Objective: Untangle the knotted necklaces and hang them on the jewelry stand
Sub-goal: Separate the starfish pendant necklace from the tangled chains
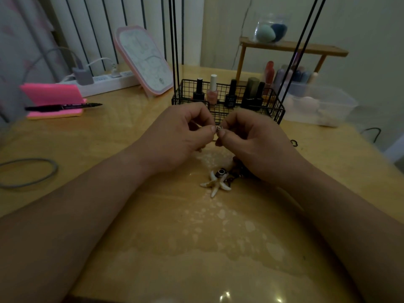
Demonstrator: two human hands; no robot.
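My left hand and my right hand meet above the middle of the table, fingertips pinched together on a small metal clasp of a necklace. Below them a white starfish pendant lies on the wooden table with dark beads beside it, partly hidden under my right hand. Thin black cords run straight up out of view on the left and on the right. No jewelry stand is identifiable.
A black wire basket of nail polish bottles stands just behind my hands. Pink sticky notes with a black pen, a power strip and a pink-framed mirror are at the back left. A clear plastic box and wooden shelf are at the right.
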